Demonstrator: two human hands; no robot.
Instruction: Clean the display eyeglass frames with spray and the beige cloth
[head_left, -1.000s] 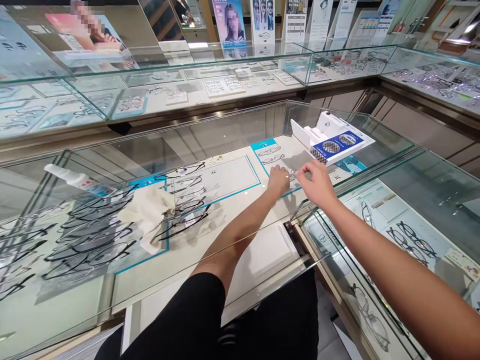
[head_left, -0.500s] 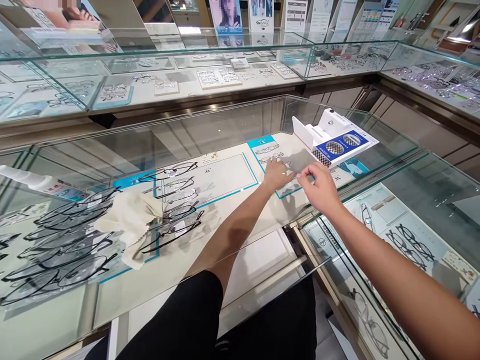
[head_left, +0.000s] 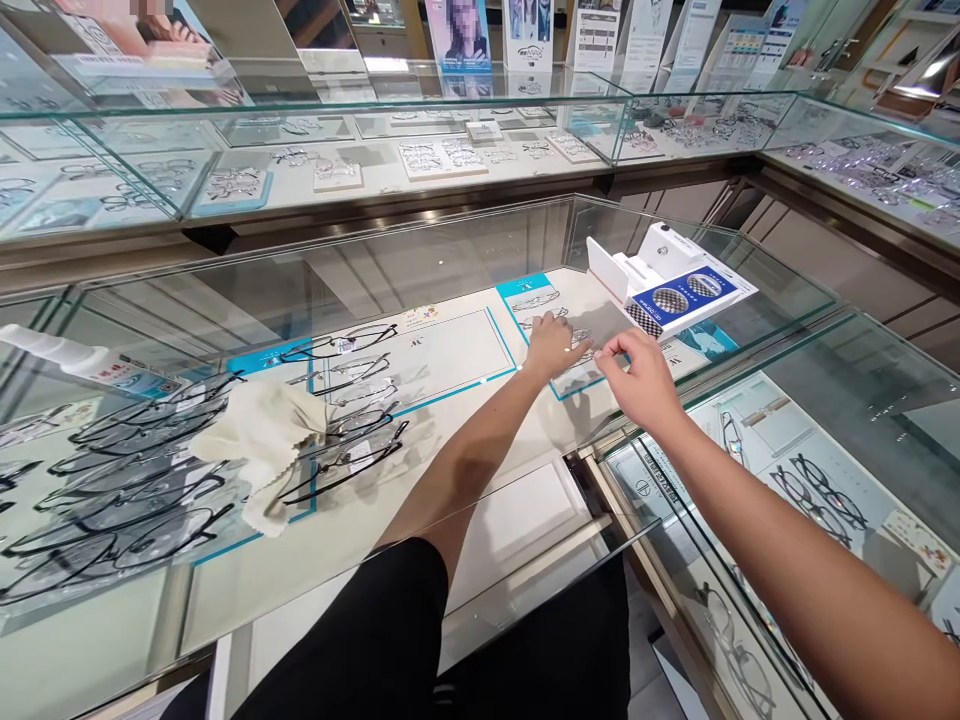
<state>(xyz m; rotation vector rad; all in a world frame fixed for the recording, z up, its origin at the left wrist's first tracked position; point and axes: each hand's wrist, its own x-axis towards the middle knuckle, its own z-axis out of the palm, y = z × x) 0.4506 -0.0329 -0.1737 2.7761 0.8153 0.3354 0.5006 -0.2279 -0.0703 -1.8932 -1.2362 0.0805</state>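
Loosely spread left hand (head_left: 552, 346); right hand (head_left: 639, 372) curled, can't tell if pinching anything; handling nearby eyeglasses (head_left: 540, 303) by rims seems safest.

Smooth, glossy clear glass makes the tabletop (head_left: 450, 412) under the left hand (head_left: 553, 347); left of that hand, a matt, creased cloth (head_left: 259, 425) and a smooth plastic bottle (head_left: 86, 362). Beyond the right hand (head_left: 637, 375), a glossy printed box (head_left: 682, 295).
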